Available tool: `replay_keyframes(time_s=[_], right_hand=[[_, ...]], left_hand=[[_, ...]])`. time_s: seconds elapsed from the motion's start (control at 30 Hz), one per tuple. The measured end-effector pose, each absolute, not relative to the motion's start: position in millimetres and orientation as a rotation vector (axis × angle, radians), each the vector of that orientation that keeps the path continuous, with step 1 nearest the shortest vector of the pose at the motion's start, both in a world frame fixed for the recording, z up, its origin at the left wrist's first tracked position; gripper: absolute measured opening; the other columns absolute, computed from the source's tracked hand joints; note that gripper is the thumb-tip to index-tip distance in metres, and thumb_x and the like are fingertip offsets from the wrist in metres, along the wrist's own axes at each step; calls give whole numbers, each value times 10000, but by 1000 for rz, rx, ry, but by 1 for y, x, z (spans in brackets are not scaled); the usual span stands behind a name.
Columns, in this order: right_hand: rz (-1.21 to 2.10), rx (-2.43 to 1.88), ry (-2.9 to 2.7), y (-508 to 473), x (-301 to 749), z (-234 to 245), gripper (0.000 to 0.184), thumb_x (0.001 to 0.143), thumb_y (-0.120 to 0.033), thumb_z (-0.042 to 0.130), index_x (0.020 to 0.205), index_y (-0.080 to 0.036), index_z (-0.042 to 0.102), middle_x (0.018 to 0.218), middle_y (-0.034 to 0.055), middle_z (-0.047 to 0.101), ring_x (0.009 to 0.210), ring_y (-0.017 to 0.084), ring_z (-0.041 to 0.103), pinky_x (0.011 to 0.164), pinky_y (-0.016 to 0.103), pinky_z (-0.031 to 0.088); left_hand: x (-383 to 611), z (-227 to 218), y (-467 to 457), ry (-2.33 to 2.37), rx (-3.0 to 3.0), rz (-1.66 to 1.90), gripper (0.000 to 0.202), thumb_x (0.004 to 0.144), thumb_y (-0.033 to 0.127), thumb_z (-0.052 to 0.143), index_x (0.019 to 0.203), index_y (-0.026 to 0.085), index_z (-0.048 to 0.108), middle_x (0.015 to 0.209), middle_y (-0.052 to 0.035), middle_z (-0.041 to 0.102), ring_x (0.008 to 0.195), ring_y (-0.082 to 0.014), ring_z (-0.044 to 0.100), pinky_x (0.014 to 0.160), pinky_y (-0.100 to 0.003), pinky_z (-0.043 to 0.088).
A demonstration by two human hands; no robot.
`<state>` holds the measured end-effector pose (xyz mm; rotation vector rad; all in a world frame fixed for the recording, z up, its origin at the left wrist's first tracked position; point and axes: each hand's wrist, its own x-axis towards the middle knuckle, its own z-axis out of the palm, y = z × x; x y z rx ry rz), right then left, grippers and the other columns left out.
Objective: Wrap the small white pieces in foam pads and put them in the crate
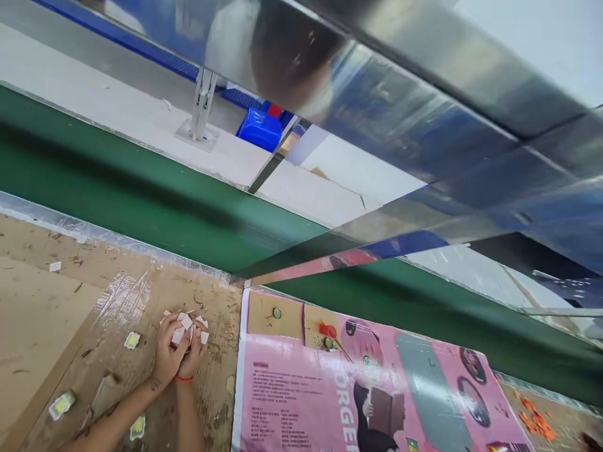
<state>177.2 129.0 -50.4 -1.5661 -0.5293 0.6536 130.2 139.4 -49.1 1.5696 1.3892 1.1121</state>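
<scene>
Both of my hands meet over a small pile of white paper-like pieces point(185, 321) on a worn brown board point(42, 314) at the lower left. My left hand point(166, 356) is curled with its fingers closed on some of the white pieces. My right hand point(194, 358), with a red band at the wrist, presses against it from the right, fingers pinched on the same pieces. A few pieces lie loose around the fingertips.
Small white packets with yellow centres point(132, 339) lie scattered on the board. A pink printed poster point(301, 389) covers the surface to the right. A green conveyor belt point(117, 188) runs behind, under a shiny metal beam point(424, 94). A blue bin point(260, 129) sits beyond.
</scene>
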Motion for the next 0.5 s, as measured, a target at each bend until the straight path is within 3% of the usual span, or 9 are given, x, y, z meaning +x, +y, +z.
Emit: replay_keyframes(time_s=[0.2,0.4,0.5], right_hand=[[514,-1700,-710,116,196,-50,352,1057,-504,596,1101,-167,687,1071,54,730,990,206,726,895,421,619],[401,-1805,-1124,105,236,-33,544,1056,-647,455,1034,-190,748,1170,122,740,1199,286,679,1029,531,548],[388,-1780,-1359,112,247,-12,429,1046,-575,561,1130,-187,724,1187,96,731,1133,264,698,999,508,573]], left_hand=[[124,-31,141,1419,1734,983,287,1034,397,660,1226,185,684,1344,-112,661,1259,-290,629,1107,-548,518],[132,-21,134,1502,1769,862,304,1044,338,651,1313,198,662,1417,-117,634,1341,-311,592,1173,-600,460],[139,-11,129,1539,1789,857,320,1034,341,670,1318,194,661,1421,-119,634,1325,-312,606,1144,-589,495]])
